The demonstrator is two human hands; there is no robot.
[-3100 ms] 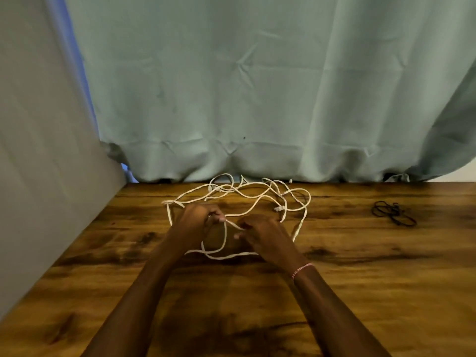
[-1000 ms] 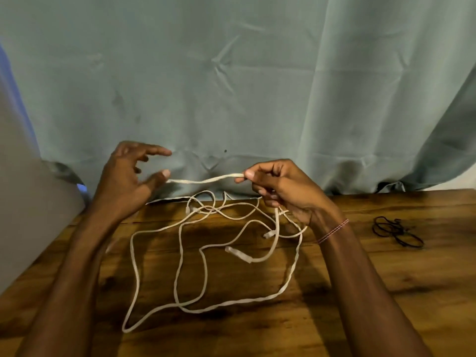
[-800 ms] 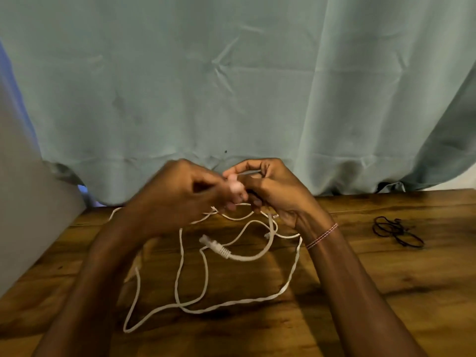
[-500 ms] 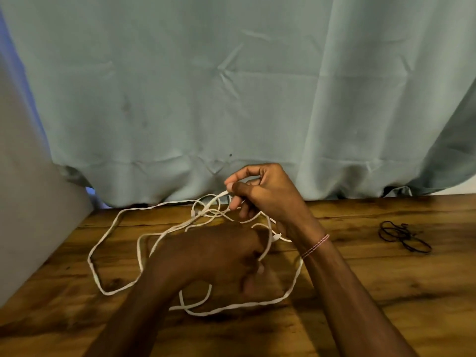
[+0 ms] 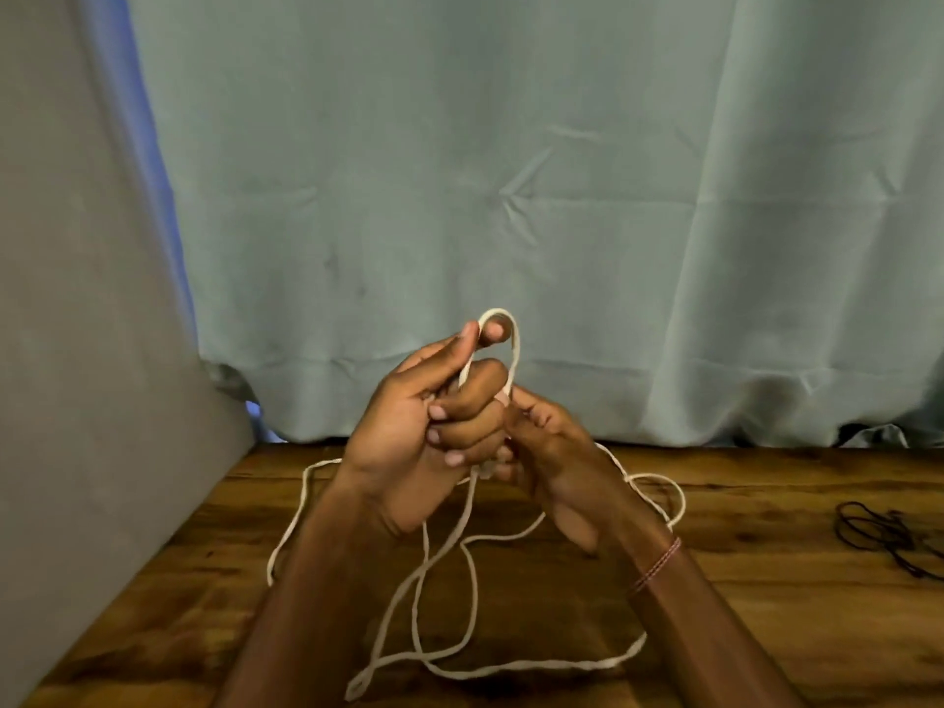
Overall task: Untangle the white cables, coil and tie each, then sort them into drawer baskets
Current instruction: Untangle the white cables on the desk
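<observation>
Long white cables [image 5: 470, 595] trail in loose loops over the wooden table [image 5: 766, 605]. Both hands are raised above the table, close together. My left hand [image 5: 424, 431] grips a strand, fingers curled, thumb and forefinger pinching a small loop [image 5: 503, 319] that arches above the fist. My right hand [image 5: 551, 452] sits just to the right, touching the left, and pinches the other side of that loop near its base. Strands hang from both hands down to the table. No drawer baskets are in view.
A bundle of thin black ties [image 5: 889, 539] lies on the table at the far right. A teal curtain [image 5: 562, 196] hangs along the back edge. A grey panel [image 5: 76, 350] closes off the left side.
My left hand has come up from the table to meet the right. A small loop now stands above the hands. The cables on the table have been pulled closer and lie looser.
</observation>
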